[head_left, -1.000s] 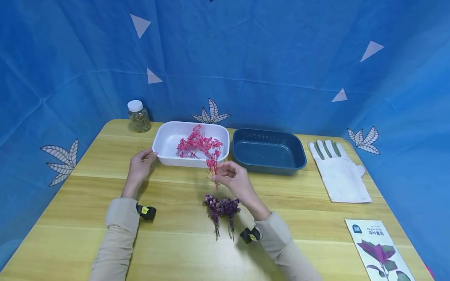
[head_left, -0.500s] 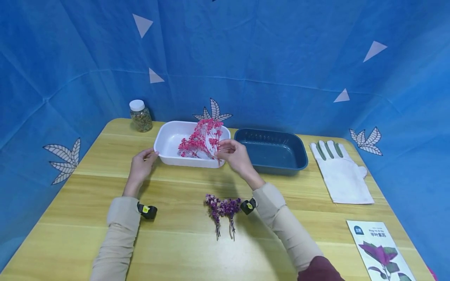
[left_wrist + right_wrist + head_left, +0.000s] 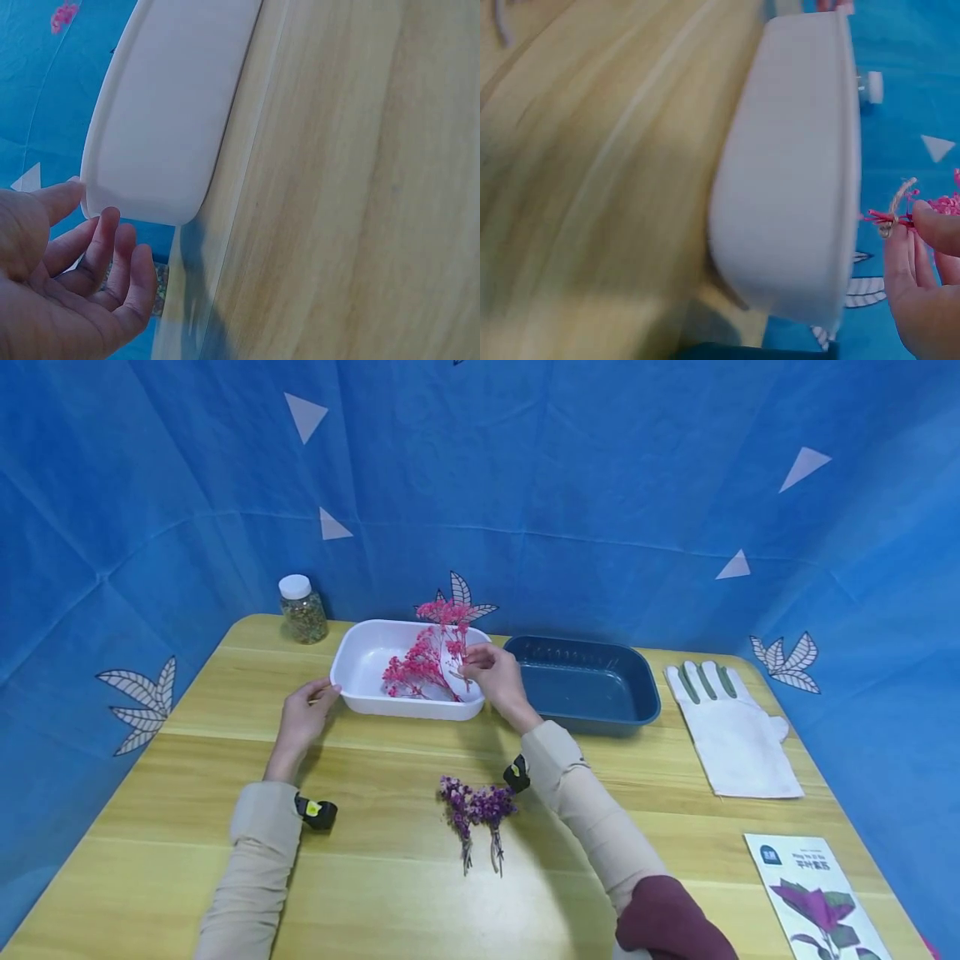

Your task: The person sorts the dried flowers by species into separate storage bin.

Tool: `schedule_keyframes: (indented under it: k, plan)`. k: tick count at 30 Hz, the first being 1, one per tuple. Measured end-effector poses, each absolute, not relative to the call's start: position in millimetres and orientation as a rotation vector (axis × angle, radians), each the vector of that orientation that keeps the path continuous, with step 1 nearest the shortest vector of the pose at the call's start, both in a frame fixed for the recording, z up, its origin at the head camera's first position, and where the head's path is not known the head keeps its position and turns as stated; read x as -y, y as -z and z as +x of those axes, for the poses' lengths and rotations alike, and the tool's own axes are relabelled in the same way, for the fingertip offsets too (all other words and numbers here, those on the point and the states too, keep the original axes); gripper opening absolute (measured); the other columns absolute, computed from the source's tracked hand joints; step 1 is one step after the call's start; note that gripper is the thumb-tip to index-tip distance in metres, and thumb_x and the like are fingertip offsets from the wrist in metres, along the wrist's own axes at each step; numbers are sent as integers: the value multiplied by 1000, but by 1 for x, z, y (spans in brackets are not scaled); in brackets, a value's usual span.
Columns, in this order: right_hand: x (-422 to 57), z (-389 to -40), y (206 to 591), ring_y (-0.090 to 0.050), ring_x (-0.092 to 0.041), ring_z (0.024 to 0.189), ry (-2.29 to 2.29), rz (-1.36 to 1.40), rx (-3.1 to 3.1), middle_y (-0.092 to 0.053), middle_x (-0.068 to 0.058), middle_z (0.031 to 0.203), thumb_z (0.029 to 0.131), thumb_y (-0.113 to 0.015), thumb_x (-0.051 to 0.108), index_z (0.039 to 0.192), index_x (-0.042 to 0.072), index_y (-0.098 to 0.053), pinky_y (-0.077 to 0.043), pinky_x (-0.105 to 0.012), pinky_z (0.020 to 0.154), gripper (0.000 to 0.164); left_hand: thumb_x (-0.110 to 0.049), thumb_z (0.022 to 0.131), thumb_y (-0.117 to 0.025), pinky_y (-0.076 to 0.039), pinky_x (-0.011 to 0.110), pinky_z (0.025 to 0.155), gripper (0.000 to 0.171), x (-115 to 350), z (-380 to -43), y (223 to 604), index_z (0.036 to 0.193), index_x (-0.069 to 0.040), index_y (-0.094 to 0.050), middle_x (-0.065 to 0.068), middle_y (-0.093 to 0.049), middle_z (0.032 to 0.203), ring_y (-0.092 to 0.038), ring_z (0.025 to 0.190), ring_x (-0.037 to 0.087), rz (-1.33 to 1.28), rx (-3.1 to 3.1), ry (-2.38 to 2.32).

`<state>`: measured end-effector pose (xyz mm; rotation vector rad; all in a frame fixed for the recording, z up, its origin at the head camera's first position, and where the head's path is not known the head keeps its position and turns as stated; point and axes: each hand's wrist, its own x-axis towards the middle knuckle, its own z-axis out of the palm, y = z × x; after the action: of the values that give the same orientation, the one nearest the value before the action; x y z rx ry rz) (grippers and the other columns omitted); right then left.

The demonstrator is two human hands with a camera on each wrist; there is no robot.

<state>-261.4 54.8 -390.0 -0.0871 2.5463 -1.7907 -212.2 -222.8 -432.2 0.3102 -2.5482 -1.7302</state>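
My left hand point(image 3: 303, 718) holds the near left corner of a white plastic tub point(image 3: 408, 706). In the left wrist view its thumb lies at the rim of the tub, the forefinger near it and the other fingers loosely bent. Over the tub's right end, my right hand point(image 3: 501, 681) pinches the stems of a small bunch of pink dried flowers point(image 3: 452, 612). Twine point(image 3: 900, 196) ties those stems in the right wrist view. More pink dried flowers point(image 3: 412, 670) lie inside the tub. Two purple dried flower bunches point(image 3: 492, 806) lie on the table in front.
To the right of the white tub stands a dark blue tub point(image 3: 592, 724). A white-lidded jar point(image 3: 304, 617) is at the back left. On the right lie a white glove point(image 3: 735, 739) and a printed packet point(image 3: 817, 893). A blue curtain point(image 3: 525, 460) hangs behind the wooden table.
My right hand has carried the pink bunch from the tub's front up and over its right end, with the flower heads raised. The left hand has kept its place at the corner.
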Motion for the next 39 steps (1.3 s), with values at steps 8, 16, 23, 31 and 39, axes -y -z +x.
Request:
schedule_keyframes:
  k: [8,16,23,31,39]
  plan:
    - [-54,-259,401,-63,-25,98,1635,-125,-2579,-67,-14,103,88,-65,4,106,1,-67,-53,-30,84,18,-28,101,-47,-45,14,65,51,220,-212,430,138,6,-42,17,-51,115,-50,83,11,300,2553,1731]
    - [-55,-257,401,-63,-24,101,1585,-145,-2593,-68,-12,107,91,-63,10,111,1,-66,-52,-33,88,22,-27,101,-47,-44,14,64,49,219,-215,431,137,6,-44,15,-51,112,-49,82,11,301,2546,1723]
    - [-60,-250,395,-62,-23,101,1615,-130,-2556,-67,-11,108,92,-62,11,112,1,-66,-51,-33,88,23,-27,100,-48,-44,13,63,49,219,-214,431,137,6,-43,14,-50,110,-49,80,10,311,2541,1735]
    - [-81,-235,373,-62,-25,101,1762,-170,-2476,-66,-15,109,92,-62,11,112,-2,-65,-53,-36,88,24,-28,100,-48,-45,13,67,51,220,-213,433,138,6,-43,15,-50,114,-49,85,11,314,2549,1744]
    - [-116,-215,366,-64,-24,95,1896,-164,-2456,-65,-16,107,93,-62,13,113,-2,-64,-55,-29,80,26,-31,100,-47,-46,15,70,52,224,-214,435,139,4,-42,18,-49,121,-49,89,13,322,2578,1700]
